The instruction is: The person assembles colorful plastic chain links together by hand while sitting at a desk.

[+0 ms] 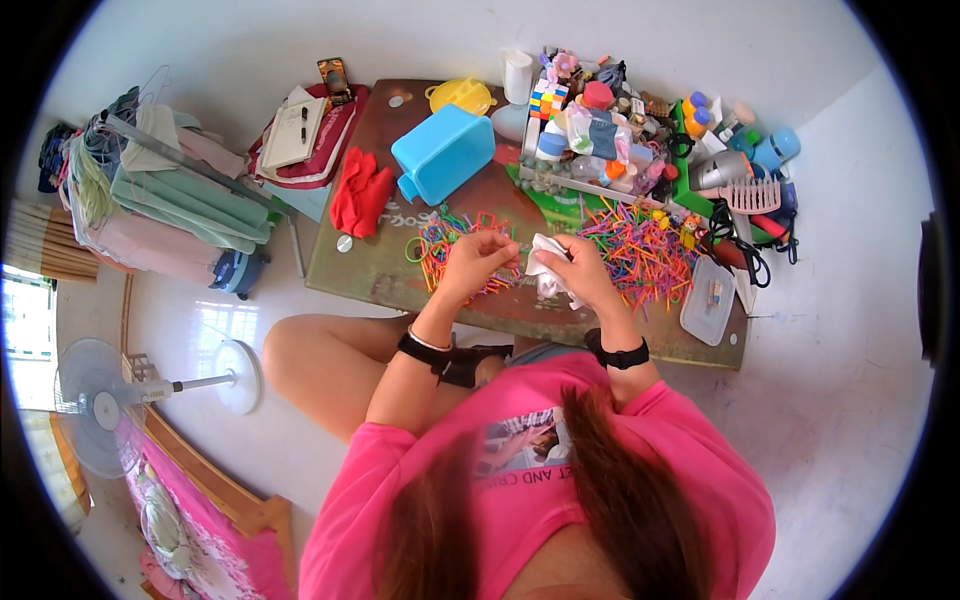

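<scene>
My right hand (578, 268) is closed around a crumpled white cloth or tissue (548, 262) above the near middle of the low table (400, 272). Just left of it, my left hand (478, 264) is pinched, thumb against fingertips; whatever it holds is too small to make out. Under and beyond the left hand lies a loose heap of thin multicoloured plastic sticks (432, 240), partly hidden by the hand. A larger pile of similar coloured sticks (645, 255) spreads to the right of the right hand.
A blue plastic bin (445, 152), red cloth (360, 192) and yellow lid (461, 96) lie beyond my left hand. Crowded trays of bottles (597, 95) fill the far right. A clear plastic box (708, 302) sits near the right edge. A fan (105, 408) stands left.
</scene>
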Demonstrator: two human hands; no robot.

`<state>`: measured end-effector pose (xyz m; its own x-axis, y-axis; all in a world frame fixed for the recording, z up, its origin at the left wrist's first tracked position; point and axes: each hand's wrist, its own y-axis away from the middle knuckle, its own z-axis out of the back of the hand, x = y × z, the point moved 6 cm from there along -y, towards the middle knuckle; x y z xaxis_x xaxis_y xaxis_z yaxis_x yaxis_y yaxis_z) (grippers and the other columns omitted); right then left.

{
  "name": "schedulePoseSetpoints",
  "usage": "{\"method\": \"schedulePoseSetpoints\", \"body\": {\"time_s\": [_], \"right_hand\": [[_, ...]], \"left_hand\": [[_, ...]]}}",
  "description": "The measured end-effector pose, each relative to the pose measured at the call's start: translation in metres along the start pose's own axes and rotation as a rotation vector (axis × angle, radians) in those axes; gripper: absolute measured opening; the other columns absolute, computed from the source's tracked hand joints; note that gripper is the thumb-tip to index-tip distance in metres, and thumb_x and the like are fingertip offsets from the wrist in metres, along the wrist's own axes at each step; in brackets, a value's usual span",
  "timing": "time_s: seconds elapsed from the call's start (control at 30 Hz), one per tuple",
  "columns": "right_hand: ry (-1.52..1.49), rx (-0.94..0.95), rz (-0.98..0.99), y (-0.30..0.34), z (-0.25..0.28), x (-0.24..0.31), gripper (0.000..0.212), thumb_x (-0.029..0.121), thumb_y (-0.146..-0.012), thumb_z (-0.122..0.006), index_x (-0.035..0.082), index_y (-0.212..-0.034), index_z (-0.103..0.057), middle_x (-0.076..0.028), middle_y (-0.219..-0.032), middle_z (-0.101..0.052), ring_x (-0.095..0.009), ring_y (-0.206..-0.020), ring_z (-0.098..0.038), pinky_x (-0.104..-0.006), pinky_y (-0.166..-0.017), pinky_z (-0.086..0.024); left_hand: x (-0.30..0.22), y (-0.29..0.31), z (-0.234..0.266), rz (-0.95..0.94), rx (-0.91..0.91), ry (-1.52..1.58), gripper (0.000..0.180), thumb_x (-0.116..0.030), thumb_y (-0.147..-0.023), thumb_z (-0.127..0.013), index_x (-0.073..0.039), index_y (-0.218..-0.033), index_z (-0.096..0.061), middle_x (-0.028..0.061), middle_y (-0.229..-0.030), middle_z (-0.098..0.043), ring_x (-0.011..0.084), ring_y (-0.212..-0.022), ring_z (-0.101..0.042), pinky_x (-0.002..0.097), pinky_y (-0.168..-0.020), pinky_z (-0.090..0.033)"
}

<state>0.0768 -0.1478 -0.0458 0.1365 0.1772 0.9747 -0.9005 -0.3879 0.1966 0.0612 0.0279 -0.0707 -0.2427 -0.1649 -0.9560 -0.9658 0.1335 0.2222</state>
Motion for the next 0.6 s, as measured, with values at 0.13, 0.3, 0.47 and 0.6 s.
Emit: {"method": "schedulePoseSetpoints", "body": {"time_s": [0.13, 0.3, 0.47, 0.6], "right_hand": [[-0.062, -0.151, 0.032, -0.007, 0.019, -0.028, 0.020, 0.019, -0.087, -0.069, 0.000, -0.090, -0.066, 0.002, -0.071, -0.062, -0.004, -0.061, -0.052, -0.0239, -0.054, -0.041], [-0.263, -0.166, -0.088, -0.014, 0.027, -0.060, 0.018, 0.017, -0.087, -0.069, 0.001, -0.093, -0.066, 0.001, -0.075, -0.063, -0.005, -0.062, -0.053, -0.0238, -0.056, -0.042], [-0.341, -0.240, -0.077, -0.014, 0.021, -0.063, 0.022, 0.018, -0.086, -0.070, 0.000, -0.097, -0.066, 0.000, -0.078, -0.063, -0.005, -0.065, -0.054, -0.0235, -0.057, -0.042], [-0.168, -0.368, -0.040, -0.014, 0.051, -0.070, 0.024, 0.018, -0.083, -0.070, -0.002, -0.094, -0.065, -0.002, -0.076, -0.063, -0.008, -0.063, -0.055, -0.0265, -0.056, -0.042]], "left_hand": [[0.009, -0.008, 0.005, -0.059, -0.080, -0.084, 0.015, -0.010, -0.090, -0.065, 0.004, -0.095, -0.065, 0.0075, -0.085, -0.069, 0.0119, -0.079, -0.066, 0.0230, -0.072, -0.052], [0.013, -0.022, 0.021, -0.117, -0.209, -0.189, 0.014, -0.009, -0.089, -0.066, 0.003, -0.096, -0.066, 0.0059, -0.085, -0.069, 0.0104, -0.079, -0.065, 0.0234, -0.070, -0.051], [0.020, -0.028, -0.012, -0.119, -0.085, -0.438, 0.017, -0.006, -0.083, -0.070, 0.002, -0.098, -0.067, 0.0064, -0.086, -0.070, 0.0113, -0.078, -0.066, 0.0248, -0.069, -0.051], [0.023, -0.038, -0.010, -0.198, -0.189, -0.503, 0.018, -0.005, -0.078, -0.068, -0.002, -0.095, -0.068, 0.0096, -0.083, -0.070, 0.0194, -0.076, -0.069, 0.0293, -0.068, -0.053]]}}
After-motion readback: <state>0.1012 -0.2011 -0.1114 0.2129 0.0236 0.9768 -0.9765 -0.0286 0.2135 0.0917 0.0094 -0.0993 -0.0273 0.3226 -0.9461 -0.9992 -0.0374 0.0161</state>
